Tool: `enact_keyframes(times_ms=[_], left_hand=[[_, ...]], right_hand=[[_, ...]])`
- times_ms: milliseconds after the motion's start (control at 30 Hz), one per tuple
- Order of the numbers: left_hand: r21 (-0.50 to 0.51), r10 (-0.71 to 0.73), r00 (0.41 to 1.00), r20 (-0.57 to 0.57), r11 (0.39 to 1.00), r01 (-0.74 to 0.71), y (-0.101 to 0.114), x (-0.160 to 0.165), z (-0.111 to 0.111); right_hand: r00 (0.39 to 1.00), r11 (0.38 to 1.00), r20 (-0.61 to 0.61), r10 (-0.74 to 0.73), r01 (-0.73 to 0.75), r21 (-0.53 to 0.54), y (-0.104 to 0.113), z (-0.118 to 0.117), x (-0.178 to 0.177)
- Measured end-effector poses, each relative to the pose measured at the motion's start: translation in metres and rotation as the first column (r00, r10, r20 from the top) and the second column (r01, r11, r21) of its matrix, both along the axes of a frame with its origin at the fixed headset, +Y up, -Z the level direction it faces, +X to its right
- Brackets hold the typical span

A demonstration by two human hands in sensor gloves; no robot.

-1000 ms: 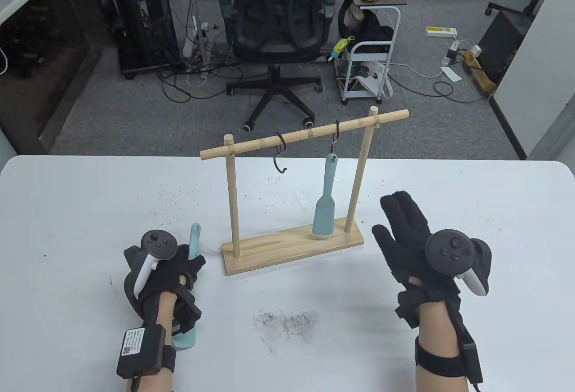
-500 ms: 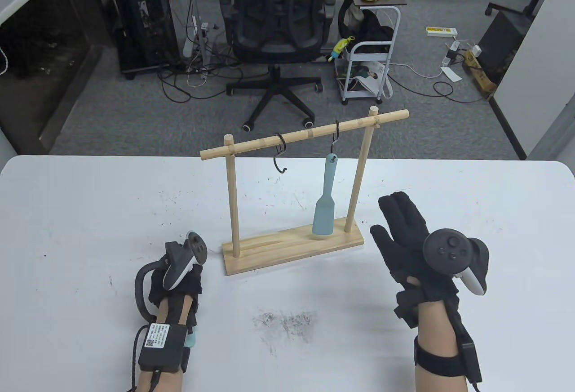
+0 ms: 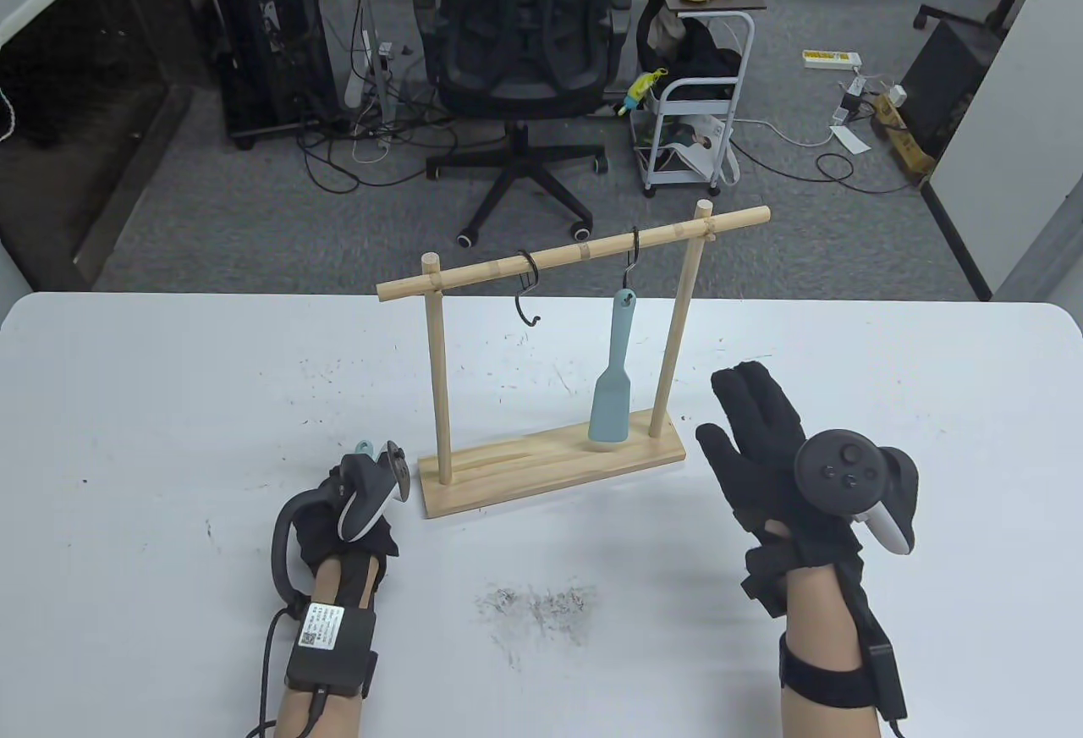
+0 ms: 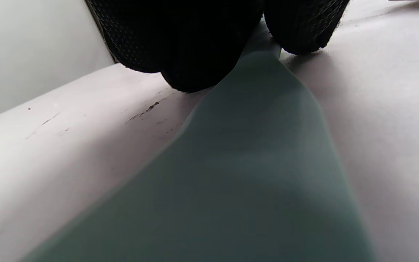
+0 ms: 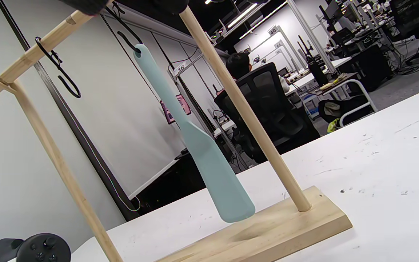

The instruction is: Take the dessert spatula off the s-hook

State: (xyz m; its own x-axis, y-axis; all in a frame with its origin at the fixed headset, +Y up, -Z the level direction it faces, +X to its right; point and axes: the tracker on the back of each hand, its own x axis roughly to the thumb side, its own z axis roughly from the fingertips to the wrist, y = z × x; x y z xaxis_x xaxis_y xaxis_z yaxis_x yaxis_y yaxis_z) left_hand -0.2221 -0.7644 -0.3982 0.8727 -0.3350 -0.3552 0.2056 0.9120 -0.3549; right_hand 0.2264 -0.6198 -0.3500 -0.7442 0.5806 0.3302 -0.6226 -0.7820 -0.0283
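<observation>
Table view showed a pale blue dessert spatula (image 3: 611, 382) hanging by its handle hole from a black s-hook (image 3: 630, 257) on the wooden rack (image 3: 541, 467), its blade just above the rack's base. A second, bare s-hook (image 3: 528, 288) hung further left on the crossbar. The right hand (image 3: 761, 450) was open, fingers together and extended, near the rack's right end and apart from it. The left hand (image 3: 351, 518) gripped another pale blue spatula (image 4: 231, 174) against the white tabletop (image 3: 169, 399). A label on the left wrist box (image 3: 332, 639) was too small to read. In the right wrist view, background signs read "36" and "40".
</observation>
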Motion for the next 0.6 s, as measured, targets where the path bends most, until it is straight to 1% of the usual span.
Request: enact_keyframes(times_ms=[167, 233, 400, 600], left_hand=[[-0.021, -0.043, 0.999, 0.005, 0.999, 0.043, -0.0043, 0.0018, -0.0020], [-0.030, -0.056, 0.998, 0.007, 0.998, 0.056, -0.0030, 0.0029, -0.0012], [-0.050, -0.128, 0.991, 0.024, 0.990, 0.129, -0.0088, 0.0082, -0.0044], [-0.032, -0.073, 0.997, 0.031, 0.997, 0.074, -0.0093, 0.0030, -0.0035]], right_hand=[[1.000, 1.000, -0.001, 0.003, -0.003, -0.003, -0.0005, -0.0004, -0.0008], [1.000, 1.000, -0.001, 0.006, -0.006, -0.005, -0.0008, -0.0007, -0.0013], [1.000, 1.000, -0.001, 0.008, -0.008, -0.009, -0.0013, -0.0011, -0.0018], [1.000, 1.000, 0.000, 0.004, -0.004, -0.008, -0.0014, -0.0014, -0.0013]])
